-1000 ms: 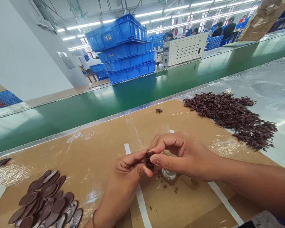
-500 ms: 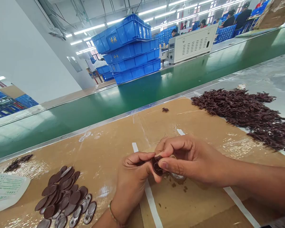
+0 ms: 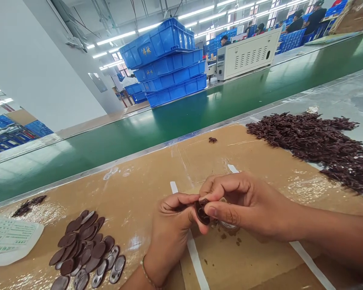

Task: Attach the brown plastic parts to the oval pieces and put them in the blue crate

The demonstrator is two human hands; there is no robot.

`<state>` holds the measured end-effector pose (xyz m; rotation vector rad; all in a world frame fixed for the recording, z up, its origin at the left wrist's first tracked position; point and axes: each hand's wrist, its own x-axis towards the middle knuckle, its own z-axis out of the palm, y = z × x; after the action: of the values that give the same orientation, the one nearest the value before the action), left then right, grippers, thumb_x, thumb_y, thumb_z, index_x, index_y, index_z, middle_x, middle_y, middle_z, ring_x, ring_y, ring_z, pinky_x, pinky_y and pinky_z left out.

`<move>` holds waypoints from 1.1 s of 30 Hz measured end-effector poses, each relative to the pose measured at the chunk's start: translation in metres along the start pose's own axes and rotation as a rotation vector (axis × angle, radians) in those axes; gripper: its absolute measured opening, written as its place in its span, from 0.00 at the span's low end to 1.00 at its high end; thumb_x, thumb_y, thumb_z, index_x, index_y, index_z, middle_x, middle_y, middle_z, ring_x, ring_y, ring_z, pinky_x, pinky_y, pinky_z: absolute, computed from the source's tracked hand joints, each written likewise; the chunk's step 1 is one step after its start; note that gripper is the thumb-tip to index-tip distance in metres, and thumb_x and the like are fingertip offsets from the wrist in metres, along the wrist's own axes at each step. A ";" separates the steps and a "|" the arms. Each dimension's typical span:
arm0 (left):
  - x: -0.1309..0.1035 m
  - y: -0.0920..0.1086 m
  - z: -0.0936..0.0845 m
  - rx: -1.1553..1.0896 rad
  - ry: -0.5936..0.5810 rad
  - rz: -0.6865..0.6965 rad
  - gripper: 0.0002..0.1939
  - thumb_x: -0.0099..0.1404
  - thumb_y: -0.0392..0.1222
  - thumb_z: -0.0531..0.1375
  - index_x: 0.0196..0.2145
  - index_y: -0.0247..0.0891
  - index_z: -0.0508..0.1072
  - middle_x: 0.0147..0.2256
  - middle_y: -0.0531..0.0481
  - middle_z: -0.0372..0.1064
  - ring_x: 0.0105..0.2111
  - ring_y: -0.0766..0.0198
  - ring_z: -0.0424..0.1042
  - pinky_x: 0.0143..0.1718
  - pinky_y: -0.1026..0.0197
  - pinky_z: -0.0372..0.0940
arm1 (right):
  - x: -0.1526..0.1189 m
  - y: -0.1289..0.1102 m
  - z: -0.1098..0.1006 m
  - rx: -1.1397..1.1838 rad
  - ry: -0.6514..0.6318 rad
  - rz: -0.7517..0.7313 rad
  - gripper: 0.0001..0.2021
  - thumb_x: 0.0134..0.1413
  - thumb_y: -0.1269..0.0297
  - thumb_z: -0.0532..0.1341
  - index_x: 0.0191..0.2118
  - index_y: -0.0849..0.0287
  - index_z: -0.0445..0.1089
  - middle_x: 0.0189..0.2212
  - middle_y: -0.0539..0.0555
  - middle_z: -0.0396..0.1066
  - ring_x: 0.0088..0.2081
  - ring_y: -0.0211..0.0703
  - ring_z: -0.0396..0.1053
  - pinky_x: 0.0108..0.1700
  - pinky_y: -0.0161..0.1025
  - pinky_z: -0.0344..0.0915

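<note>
A small dark brown oval piece [image 3: 202, 212] is pinched between both hands above the brown-covered table. My left hand [image 3: 175, 221] grips its left side with thumb and fingers. My right hand [image 3: 238, 203] pinches the upper right part of it; any smaller part between those fingertips is hidden. Partly behind my right hand, a small round clear dish [image 3: 229, 225] rests on the table beside some wet spots. To the left of my left hand lies a pile of similar brown oval pieces [image 3: 86, 245], some showing a shiny recessed side.
A heap of small dark brown parts [image 3: 308, 141] spreads at the right, with a smaller bunch [image 3: 28, 204] at the far left near a white printed sheet [image 3: 12, 239]. Beyond the table runs a green conveyor belt [image 3: 175, 121]. Stacked blue crates [image 3: 172, 72] and a beige machine [image 3: 248, 54] stand behind it.
The whole view has shifted slightly, with the scene sitting a little further right. Both hands keep the same pinch on the brown oval piece.
</note>
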<state>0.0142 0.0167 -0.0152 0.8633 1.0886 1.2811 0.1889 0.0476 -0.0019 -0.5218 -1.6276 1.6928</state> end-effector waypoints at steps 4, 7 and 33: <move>-0.001 0.002 0.002 0.036 0.002 0.019 0.11 0.44 0.42 0.77 0.23 0.41 0.81 0.17 0.53 0.75 0.22 0.65 0.74 0.29 0.65 0.72 | -0.002 0.000 0.001 -0.022 0.023 -0.008 0.10 0.61 0.61 0.65 0.31 0.60 0.70 0.31 0.53 0.77 0.29 0.34 0.67 0.30 0.36 0.60; -0.002 0.003 0.002 0.059 -0.016 0.040 0.09 0.47 0.41 0.76 0.24 0.40 0.81 0.18 0.53 0.75 0.21 0.65 0.73 0.29 0.64 0.72 | -0.003 0.000 0.001 -0.045 0.036 -0.043 0.09 0.61 0.63 0.65 0.31 0.60 0.71 0.31 0.52 0.77 0.30 0.34 0.67 0.32 0.35 0.61; 0.002 -0.006 -0.002 -0.021 -0.161 0.180 0.11 0.55 0.38 0.73 0.37 0.49 0.84 0.20 0.56 0.76 0.30 0.71 0.76 0.37 0.74 0.71 | 0.000 -0.001 0.002 -0.044 0.019 -0.086 0.10 0.65 0.63 0.62 0.31 0.59 0.72 0.32 0.50 0.76 0.34 0.34 0.70 0.38 0.36 0.65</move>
<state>0.0142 0.0175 -0.0212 1.0482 0.8847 1.3431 0.1878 0.0462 -0.0007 -0.4813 -1.6536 1.5877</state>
